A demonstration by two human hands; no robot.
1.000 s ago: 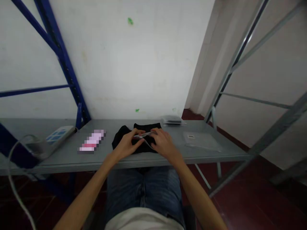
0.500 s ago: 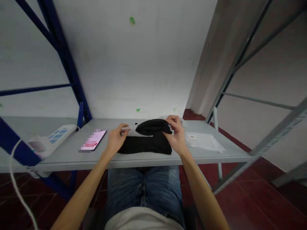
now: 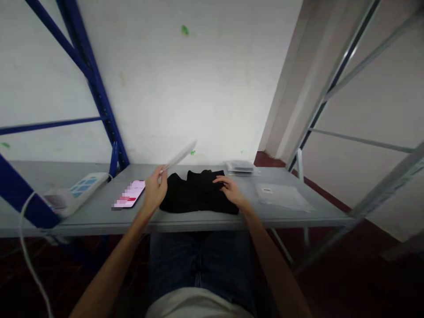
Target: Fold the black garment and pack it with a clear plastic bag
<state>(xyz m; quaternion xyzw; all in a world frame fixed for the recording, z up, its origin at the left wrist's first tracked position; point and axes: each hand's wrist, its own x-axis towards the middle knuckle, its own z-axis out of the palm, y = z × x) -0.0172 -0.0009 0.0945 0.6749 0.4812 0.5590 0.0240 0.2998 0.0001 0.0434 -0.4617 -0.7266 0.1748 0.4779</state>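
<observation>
Black folded cloth [image 3: 195, 196], perhaps a garment, lies at the front of the grey shelf top, its far edge uneven. My left hand [image 3: 156, 187] is closed on one end of a thin white sheet [image 3: 180, 155], raised and slanting up to the right; whether it is card or plastic I cannot tell. My right hand [image 3: 229, 190] rests on the cloth's right part, fingers stretched over it and gripping nothing.
A phone [image 3: 130, 194] and a white power strip [image 3: 82, 187] lie to the left. A flat clear plastic bag [image 3: 281, 195] with a label lies right; a small stack of bags [image 3: 240, 167] sits behind. Blue posts [image 3: 102, 101] and grey posts [image 3: 318, 110] flank the shelf.
My left hand has lifted the white sheet clear of the cloth and up. The raised black fold now lies down, and my right hand has let go and rests on it.
</observation>
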